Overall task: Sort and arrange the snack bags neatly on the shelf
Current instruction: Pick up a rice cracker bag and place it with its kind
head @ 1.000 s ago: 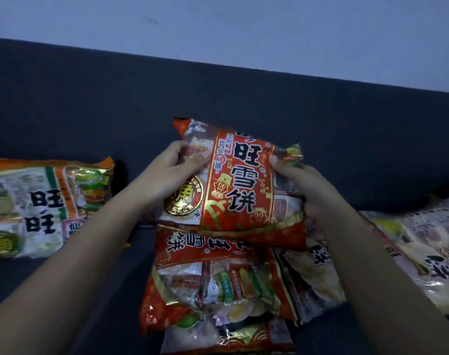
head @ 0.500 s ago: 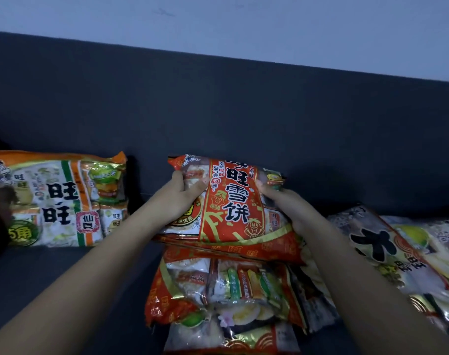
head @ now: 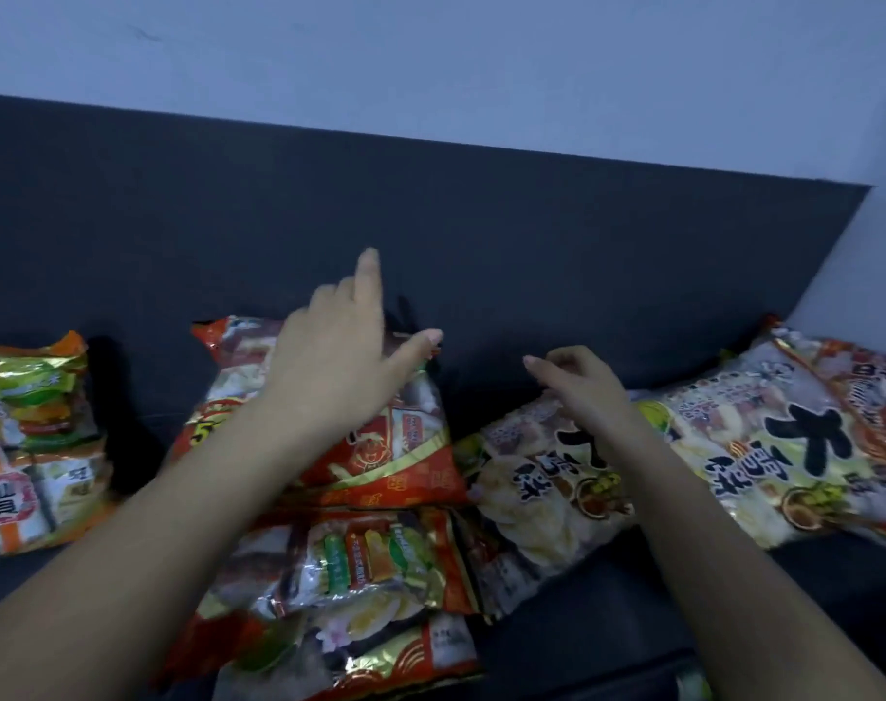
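Note:
A red and gold snack bag (head: 405,462) leans against the dark back panel (head: 431,220) in the middle. My left hand (head: 340,361) hovers over its top with fingers spread, holding nothing. My right hand (head: 577,382) is just right of that bag with fingers loosely curled, empty, above a pale bag with black characters (head: 542,478). Below the red bag lie another red bag with green and orange packets (head: 360,559) and one more bag (head: 380,655) at the bottom edge.
An orange and green bag (head: 21,447) stands at the far left. A large pale bag with black characters (head: 795,442) lies at the right, over a red-edged bag (head: 871,387). A pale wall (head: 431,58) rises behind the dark panel. Dark surface (head: 608,624) shows at bottom right.
Both hands have let go of the red and gold bag, which now leans against the back panel. My left hand lifted with fingers spread; my right hand drew away to the right.

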`<state>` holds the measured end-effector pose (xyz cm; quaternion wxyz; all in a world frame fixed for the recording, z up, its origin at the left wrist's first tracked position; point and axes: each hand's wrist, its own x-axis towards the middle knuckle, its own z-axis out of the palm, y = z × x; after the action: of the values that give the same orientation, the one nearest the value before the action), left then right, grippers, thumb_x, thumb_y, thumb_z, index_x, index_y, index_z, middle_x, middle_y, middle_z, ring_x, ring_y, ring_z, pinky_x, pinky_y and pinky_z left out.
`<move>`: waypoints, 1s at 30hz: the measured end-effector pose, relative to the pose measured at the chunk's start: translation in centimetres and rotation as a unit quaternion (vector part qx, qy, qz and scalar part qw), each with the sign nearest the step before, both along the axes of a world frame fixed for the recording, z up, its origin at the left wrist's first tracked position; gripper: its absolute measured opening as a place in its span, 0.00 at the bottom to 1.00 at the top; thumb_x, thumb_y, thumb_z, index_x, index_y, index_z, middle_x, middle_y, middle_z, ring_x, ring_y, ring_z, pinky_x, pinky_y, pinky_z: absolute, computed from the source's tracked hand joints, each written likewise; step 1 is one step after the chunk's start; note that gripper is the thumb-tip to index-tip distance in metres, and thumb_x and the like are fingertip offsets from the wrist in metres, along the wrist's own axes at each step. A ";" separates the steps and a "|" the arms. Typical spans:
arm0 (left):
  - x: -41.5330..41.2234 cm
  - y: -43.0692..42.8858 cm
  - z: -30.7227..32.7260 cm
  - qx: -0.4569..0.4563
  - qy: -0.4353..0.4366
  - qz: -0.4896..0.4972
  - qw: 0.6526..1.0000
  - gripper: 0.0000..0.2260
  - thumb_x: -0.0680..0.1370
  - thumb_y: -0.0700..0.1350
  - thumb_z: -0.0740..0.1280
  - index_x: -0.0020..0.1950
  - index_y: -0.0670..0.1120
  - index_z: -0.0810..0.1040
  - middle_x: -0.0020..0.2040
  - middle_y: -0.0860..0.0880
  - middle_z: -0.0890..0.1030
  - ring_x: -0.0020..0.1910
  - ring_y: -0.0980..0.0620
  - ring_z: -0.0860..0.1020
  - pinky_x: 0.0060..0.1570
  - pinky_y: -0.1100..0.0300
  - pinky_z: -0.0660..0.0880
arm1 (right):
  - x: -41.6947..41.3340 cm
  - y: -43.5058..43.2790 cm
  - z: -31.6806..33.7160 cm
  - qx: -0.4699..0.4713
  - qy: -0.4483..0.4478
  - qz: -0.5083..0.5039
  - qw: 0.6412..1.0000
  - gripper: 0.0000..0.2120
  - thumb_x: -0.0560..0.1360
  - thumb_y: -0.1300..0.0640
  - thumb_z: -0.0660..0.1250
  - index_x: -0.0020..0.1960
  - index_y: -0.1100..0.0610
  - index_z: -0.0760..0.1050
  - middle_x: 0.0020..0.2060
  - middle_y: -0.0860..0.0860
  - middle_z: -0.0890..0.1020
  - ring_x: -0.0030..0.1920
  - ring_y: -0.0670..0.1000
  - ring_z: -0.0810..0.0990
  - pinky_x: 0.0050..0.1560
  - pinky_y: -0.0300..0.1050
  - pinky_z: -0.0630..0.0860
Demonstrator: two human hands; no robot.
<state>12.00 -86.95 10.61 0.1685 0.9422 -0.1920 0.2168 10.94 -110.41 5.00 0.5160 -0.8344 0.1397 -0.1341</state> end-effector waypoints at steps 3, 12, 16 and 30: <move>-0.9 -5.6 -0.9 0.038 0.027 -0.109 0.993 0.37 0.77 0.64 0.58 0.76 0.42 0.51 0.69 0.43 0.69 0.66 0.43 0.68 0.60 0.50 0.69 | -2.6 -3.9 -0.2 -0.053 -0.001 -0.073 0.996 0.18 0.76 0.45 0.66 0.59 0.55 0.69 0.51 0.50 0.77 0.43 0.49 0.77 0.39 0.44 0.72; 0.1 -16.8 -9.6 0.190 0.326 -0.212 0.902 0.55 0.68 0.68 0.68 0.77 0.44 0.36 0.79 0.45 0.47 0.77 0.43 0.50 0.73 0.47 0.57 | -8.0 -8.4 -6.4 -0.086 0.031 -0.196 0.976 0.12 0.75 0.55 0.68 0.56 0.58 0.72 0.47 0.52 0.78 0.47 0.50 0.75 0.43 0.42 0.68; 1.1 -17.9 -12.0 0.195 0.362 -0.191 0.891 0.55 0.68 0.67 0.69 0.77 0.45 0.36 0.78 0.43 0.37 0.77 0.41 0.41 0.74 0.44 0.49 | -8.0 -6.9 -9.0 0.045 -0.024 -0.227 0.973 0.23 0.75 0.55 0.70 0.66 0.58 0.66 0.55 0.51 0.75 0.53 0.48 0.74 0.51 0.41 0.70; 0.6 -18.4 -13.5 0.123 0.339 -0.174 0.916 0.53 0.70 0.56 0.71 0.76 0.46 0.33 0.77 0.45 0.33 0.76 0.44 0.34 0.74 0.41 0.43 | -4.6 -2.7 -12.6 0.434 -0.110 -0.229 0.865 0.16 0.72 0.65 0.71 0.59 0.59 0.76 0.51 0.56 0.84 0.53 0.56 0.83 0.53 0.53 0.80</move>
<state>12.57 -105.39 -2.89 0.1409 0.9243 -0.3093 -0.1735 6.33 -113.09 -7.65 0.7927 -0.4510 0.3129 -0.2653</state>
